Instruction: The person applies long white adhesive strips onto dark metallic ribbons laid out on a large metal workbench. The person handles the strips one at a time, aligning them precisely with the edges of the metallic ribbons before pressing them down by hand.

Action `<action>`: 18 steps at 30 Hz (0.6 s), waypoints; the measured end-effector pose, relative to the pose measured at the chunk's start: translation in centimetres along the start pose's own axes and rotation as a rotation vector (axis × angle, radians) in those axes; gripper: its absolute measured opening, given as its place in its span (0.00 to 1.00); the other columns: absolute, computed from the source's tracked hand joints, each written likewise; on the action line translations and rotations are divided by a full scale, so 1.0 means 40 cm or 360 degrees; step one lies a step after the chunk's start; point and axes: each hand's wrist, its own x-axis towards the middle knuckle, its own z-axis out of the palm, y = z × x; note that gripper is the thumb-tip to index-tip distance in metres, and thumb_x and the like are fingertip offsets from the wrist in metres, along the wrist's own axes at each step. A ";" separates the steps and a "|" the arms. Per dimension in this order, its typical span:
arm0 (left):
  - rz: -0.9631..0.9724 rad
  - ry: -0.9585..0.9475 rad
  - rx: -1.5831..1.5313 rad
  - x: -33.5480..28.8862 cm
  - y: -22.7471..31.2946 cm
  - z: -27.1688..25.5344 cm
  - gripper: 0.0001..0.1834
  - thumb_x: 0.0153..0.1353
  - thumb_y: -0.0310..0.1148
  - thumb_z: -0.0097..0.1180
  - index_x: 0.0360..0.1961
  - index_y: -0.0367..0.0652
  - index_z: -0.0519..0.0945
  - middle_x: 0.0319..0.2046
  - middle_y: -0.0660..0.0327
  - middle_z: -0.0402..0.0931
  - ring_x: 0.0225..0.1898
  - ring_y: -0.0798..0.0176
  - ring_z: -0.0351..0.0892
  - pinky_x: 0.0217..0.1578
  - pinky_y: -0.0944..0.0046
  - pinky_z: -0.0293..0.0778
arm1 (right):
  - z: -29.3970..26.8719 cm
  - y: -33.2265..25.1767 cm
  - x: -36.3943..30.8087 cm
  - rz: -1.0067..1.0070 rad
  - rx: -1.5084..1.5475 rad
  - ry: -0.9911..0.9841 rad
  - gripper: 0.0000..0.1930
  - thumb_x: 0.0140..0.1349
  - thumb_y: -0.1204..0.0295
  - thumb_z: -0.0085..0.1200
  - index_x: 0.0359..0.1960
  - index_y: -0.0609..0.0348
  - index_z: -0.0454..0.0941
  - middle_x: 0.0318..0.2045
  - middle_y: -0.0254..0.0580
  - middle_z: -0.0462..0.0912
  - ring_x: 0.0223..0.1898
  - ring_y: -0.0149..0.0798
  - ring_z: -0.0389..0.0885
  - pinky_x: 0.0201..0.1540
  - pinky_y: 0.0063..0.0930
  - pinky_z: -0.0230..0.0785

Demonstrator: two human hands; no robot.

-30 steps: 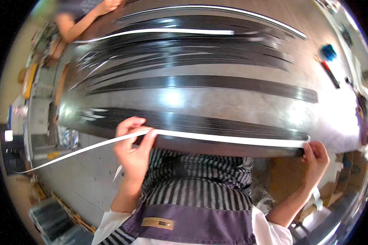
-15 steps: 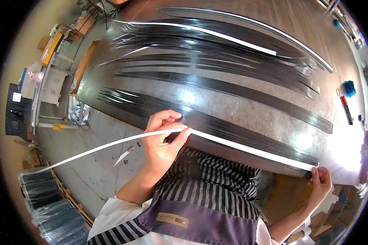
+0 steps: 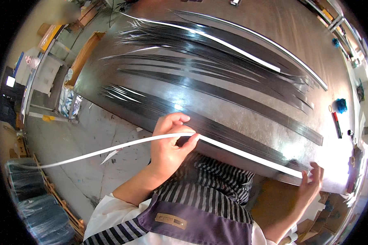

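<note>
A long white strip (image 3: 245, 154) runs along the table's near edge beside a bundle of thin black strips (image 3: 216, 126). My left hand (image 3: 169, 149) is closed on it, pinching it between thumb and forefinger near the middle. From there its free part arcs left and down beyond the table, over the floor. My right hand (image 3: 310, 185) is at the strip's right end. Its thumb is close to the end, while the other fingers stand raised and apart from the thumb. Whether the thumb touches the strip is hard to make out.
Further back on the table (image 3: 249, 122) lie a wide black strip (image 3: 229, 96), more black strip bundles (image 3: 216, 51) and another white strip (image 3: 241, 51). At the right are a red-and-black pen (image 3: 337, 124) and a blue bundle (image 3: 341, 105). Wrapped dark rolls (image 3: 26, 181) stand lower left.
My right hand's fingers have spread from their pinch on the strip's right end. My left hand keeps its pinch. The whole view has shifted slightly.
</note>
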 end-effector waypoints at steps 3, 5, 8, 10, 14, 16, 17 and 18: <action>0.0011 0.0039 -0.0001 -0.004 -0.006 0.006 0.11 0.43 0.23 0.71 0.27 0.43 0.80 0.43 0.59 0.76 0.39 0.57 0.75 0.39 0.59 0.73 | 0.043 -0.229 -0.024 -0.0328 0.0798 -0.0225 0.17 0.53 0.88 0.59 0.43 0.56 0.85 0.39 0.40 0.80 0.35 0.35 0.78 0.33 0.24 0.76; -0.0014 0.0078 0.0041 -0.012 0.003 -0.002 0.11 0.44 0.24 0.71 0.27 0.43 0.80 0.43 0.59 0.76 0.39 0.57 0.75 0.39 0.59 0.73 | 0.074 -0.346 -0.045 -0.0657 0.1019 -0.0554 0.15 0.51 0.81 0.65 0.43 0.58 0.84 0.37 0.43 0.76 0.34 0.37 0.79 0.32 0.29 0.74; 0.0026 0.0027 0.0055 -0.009 -0.003 -0.008 0.10 0.46 0.26 0.69 0.27 0.42 0.79 0.44 0.59 0.73 0.39 0.56 0.75 0.41 0.58 0.72 | 0.125 -0.458 -0.052 -0.1098 0.0900 -0.0626 0.18 0.49 0.75 0.68 0.45 0.52 0.83 0.35 0.39 0.75 0.32 0.39 0.78 0.31 0.30 0.73; -0.0104 -0.0042 -0.0165 -0.006 -0.003 -0.018 0.09 0.48 0.26 0.69 0.27 0.41 0.79 0.42 0.58 0.69 0.38 0.58 0.74 0.40 0.60 0.72 | 0.143 -0.482 -0.056 -0.1121 0.0759 -0.0612 0.18 0.49 0.71 0.68 0.44 0.49 0.84 0.34 0.37 0.74 0.30 0.39 0.77 0.30 0.32 0.72; -0.0136 0.0068 -0.0145 0.014 -0.078 -0.121 0.08 0.49 0.26 0.71 0.29 0.39 0.83 0.41 0.61 0.68 0.33 0.69 0.71 0.35 0.70 0.69 | 0.144 -0.486 -0.059 -0.1097 0.0799 -0.0592 0.16 0.49 0.72 0.68 0.42 0.51 0.86 0.33 0.36 0.74 0.26 0.37 0.71 0.28 0.30 0.68; -0.0392 0.0166 -0.0277 0.024 -0.137 -0.202 0.08 0.49 0.28 0.72 0.29 0.40 0.84 0.40 0.65 0.71 0.30 0.76 0.68 0.28 0.74 0.65 | 0.145 -0.488 -0.064 -0.1082 0.0813 -0.0585 0.15 0.49 0.73 0.68 0.41 0.52 0.86 0.33 0.37 0.74 0.24 0.36 0.69 0.27 0.29 0.66; -0.0454 0.0144 -0.0212 0.028 -0.185 -0.239 0.08 0.49 0.28 0.72 0.28 0.40 0.84 0.41 0.66 0.71 0.30 0.78 0.68 0.29 0.75 0.65 | 0.145 -0.488 -0.065 -0.1089 0.0810 -0.0579 0.15 0.48 0.73 0.68 0.41 0.52 0.86 0.33 0.37 0.74 0.24 0.36 0.69 0.27 0.29 0.65; -0.0449 0.0176 -0.0052 0.041 -0.213 -0.272 0.09 0.48 0.29 0.73 0.29 0.40 0.84 0.41 0.66 0.71 0.30 0.78 0.69 0.30 0.75 0.66 | 0.145 -0.489 -0.065 -0.1089 0.0805 -0.0568 0.15 0.48 0.73 0.68 0.41 0.53 0.86 0.33 0.37 0.73 0.23 0.36 0.68 0.27 0.29 0.65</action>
